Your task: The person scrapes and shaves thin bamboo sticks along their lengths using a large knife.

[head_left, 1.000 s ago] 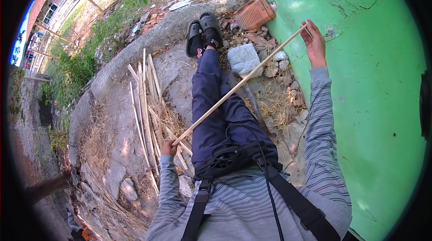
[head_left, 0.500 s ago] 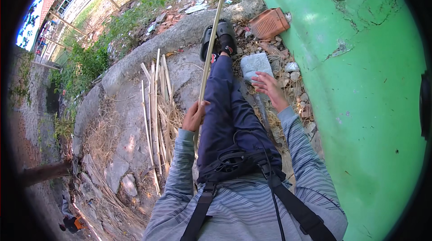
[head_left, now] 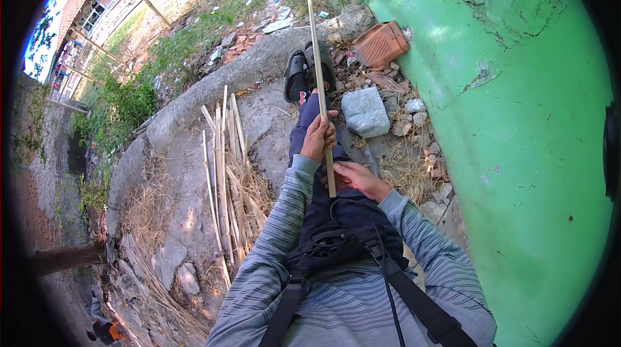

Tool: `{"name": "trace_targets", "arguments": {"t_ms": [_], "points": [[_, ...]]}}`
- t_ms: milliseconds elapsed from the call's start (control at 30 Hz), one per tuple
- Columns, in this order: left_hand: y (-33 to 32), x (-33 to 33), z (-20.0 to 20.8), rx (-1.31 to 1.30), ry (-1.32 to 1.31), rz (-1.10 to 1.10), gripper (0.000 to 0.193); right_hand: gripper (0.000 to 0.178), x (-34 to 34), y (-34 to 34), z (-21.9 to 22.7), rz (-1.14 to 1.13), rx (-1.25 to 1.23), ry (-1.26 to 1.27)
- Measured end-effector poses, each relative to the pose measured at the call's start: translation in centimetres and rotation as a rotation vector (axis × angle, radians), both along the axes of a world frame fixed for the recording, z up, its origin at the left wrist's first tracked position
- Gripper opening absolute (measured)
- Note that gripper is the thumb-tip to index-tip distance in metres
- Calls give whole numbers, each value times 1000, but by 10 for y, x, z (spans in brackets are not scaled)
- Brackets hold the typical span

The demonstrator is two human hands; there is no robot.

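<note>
In head view, clasps long wooden strip (head_left: 320, 81) above legs (head_left: 352, 203) in left hand (head_left: 318, 138), touches near lower end with right hand (head_left: 363, 179), cannot tell whether pinching; presumably balancing long upper stretch. Has loose strips (head_left: 223, 175) at left, likely for easy reach.

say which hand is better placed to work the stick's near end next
Probably the right hand: its fingers are at the stick close to that end, while the left hand grips farther up.
</note>
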State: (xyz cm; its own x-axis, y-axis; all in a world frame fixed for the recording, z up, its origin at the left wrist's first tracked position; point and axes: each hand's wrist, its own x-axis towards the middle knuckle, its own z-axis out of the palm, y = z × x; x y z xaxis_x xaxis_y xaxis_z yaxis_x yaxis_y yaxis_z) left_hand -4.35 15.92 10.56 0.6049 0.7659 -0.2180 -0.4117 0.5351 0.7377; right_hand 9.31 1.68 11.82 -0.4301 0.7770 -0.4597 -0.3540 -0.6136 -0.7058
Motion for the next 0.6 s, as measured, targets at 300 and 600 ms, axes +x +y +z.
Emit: {"name": "trace_targets", "arguments": {"t_ms": [300, 600], "points": [[7, 18, -24, -96, -22, 20, 41, 28, -6, 0, -7, -204, 220, -129], [-8, -7, -66, -185, 226, -134, 35, 32, 11, 0, -19, -300, 27, -155]]}}
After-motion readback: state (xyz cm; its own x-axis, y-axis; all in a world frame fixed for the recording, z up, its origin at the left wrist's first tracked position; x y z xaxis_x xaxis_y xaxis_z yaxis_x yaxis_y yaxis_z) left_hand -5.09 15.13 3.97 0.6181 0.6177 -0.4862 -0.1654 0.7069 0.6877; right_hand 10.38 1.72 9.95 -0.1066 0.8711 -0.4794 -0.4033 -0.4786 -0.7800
